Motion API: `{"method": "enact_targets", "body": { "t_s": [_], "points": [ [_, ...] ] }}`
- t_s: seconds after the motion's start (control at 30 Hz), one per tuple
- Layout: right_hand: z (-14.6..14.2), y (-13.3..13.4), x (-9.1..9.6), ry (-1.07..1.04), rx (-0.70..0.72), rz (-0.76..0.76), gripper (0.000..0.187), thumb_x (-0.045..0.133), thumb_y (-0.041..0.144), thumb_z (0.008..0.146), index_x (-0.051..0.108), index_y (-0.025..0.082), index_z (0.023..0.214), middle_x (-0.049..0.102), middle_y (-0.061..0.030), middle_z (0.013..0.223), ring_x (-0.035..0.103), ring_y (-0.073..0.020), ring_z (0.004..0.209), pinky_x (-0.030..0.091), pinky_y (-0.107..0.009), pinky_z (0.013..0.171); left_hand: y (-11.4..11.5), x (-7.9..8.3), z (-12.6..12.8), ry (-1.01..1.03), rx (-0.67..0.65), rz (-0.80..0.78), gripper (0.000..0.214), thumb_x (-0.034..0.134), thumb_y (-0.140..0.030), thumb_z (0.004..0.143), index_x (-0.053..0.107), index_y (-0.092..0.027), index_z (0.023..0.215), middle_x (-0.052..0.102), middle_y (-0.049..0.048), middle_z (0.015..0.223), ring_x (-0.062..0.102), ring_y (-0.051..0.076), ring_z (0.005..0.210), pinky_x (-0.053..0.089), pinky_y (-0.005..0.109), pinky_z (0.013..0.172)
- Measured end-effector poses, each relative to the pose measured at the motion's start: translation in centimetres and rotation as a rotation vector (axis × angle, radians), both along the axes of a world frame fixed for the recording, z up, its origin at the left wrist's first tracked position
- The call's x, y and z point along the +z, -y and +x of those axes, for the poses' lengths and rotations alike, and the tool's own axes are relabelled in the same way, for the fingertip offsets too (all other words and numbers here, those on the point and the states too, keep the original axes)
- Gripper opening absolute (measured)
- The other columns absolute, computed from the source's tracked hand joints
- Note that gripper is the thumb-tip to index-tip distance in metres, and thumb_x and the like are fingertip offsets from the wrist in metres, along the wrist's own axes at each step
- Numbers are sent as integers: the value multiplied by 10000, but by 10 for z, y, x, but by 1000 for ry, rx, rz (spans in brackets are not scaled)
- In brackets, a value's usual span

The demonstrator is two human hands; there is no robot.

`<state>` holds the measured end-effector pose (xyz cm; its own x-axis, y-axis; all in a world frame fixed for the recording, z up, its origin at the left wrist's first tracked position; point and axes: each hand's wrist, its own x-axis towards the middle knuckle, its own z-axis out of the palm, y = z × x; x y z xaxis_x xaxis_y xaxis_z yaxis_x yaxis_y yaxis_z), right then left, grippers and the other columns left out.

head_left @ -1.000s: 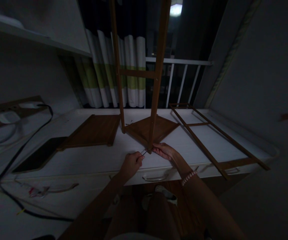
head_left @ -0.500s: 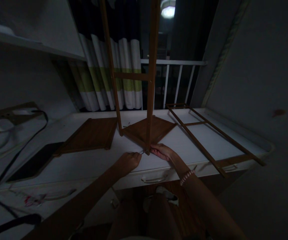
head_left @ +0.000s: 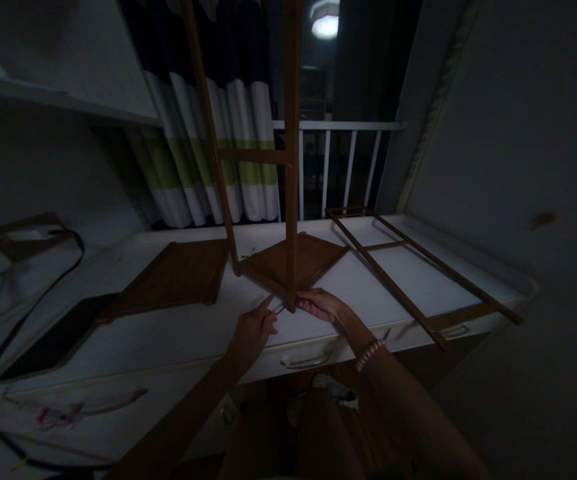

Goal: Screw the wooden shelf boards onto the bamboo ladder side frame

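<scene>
My left hand [head_left: 251,331] pinches a thin metal rod-like tool [head_left: 282,309], perhaps a hex key, its forefinger stretched out. The tool's tip meets the foot of the near post of an upright brown wooden ladder-like frame [head_left: 292,200]. My right hand [head_left: 321,305] is closed round the near corner of a brown wooden shelf panel [head_left: 313,259], right beside that post. The panel lies low against the frame, above the white desktop. What my right fingertips press on is partly hidden.
A second wooden panel [head_left: 178,270] lies to the left, partly over a dark flat sheet [head_left: 61,337]. On the right, another ladder-like frame [head_left: 383,273] lies across the white desktop [head_left: 168,340], overhanging its front edge. A black cable [head_left: 23,320] runs down the left side.
My left hand has opened its forefinger outward and turned around the tool, shifting slightly left. My right hand keeps its place at the corner. The whole view has moved a little.
</scene>
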<state>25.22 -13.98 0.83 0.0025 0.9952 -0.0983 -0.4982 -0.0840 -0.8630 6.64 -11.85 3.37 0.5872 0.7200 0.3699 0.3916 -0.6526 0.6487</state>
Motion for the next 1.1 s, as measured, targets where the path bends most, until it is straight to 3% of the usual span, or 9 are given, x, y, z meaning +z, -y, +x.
{"method": "enact_targets", "body": {
  "t_s": [0.1,0.27,0.33,0.53,0.63,0.87,1.0,1.1],
  "points": [
    [0,1,0,-25,-1,11,88,627,153,642,597,70,638,609,-29,599,536,-51,529,459,-138,564,0,-3,0,149,27,-194,382,467,-292,690,506,-132,1034,627,-12,575,601,142,498,467,267,572],
    [-1,1,0,-26,-12,-13,93,638,152,631,599,67,635,608,-27,586,530,-45,510,459,-136,560,-1,-6,1,391,-16,-582,225,579,-345,597,541,-128,643,638,41,561,626,203,567,496,306,580],
    [-1,1,1,-21,-15,-23,90,638,151,632,599,70,630,605,-23,575,529,-46,506,460,-138,562,-1,-6,2,447,-20,-660,222,611,-332,573,528,-128,596,637,45,546,624,202,562,498,312,602],
    [-1,3,3,-18,-2,1,96,630,161,641,601,70,639,606,-24,582,535,-51,525,460,-145,567,-1,-13,7,626,109,-723,244,656,-302,545,578,-99,655,595,0,495,564,125,431,471,259,502],
    [-1,4,4,-24,6,2,89,624,154,646,602,68,648,610,-25,594,532,-49,525,458,-143,564,-1,-16,9,680,98,-783,268,668,-306,529,607,-87,670,572,-9,475,536,104,408,448,243,470],
    [-1,4,6,-40,0,-3,76,605,131,663,604,55,666,608,-27,589,534,-49,515,456,-138,544,6,-19,11,787,14,-831,280,639,-311,587,632,-80,746,620,37,575,572,129,519,465,287,595],
    [-2,3,4,-49,-5,0,69,612,126,653,602,58,651,608,-27,592,537,-50,525,456,-137,554,4,-21,12,760,-24,-793,269,638,-314,586,642,-82,723,612,38,573,549,113,519,455,265,571],
    [-1,1,1,-40,9,26,76,619,138,645,601,64,646,609,-25,593,533,-50,528,452,-139,553,0,-16,9,612,-43,-700,241,621,-315,597,644,-94,692,597,21,547,533,103,483,445,244,521]
  ]
}}
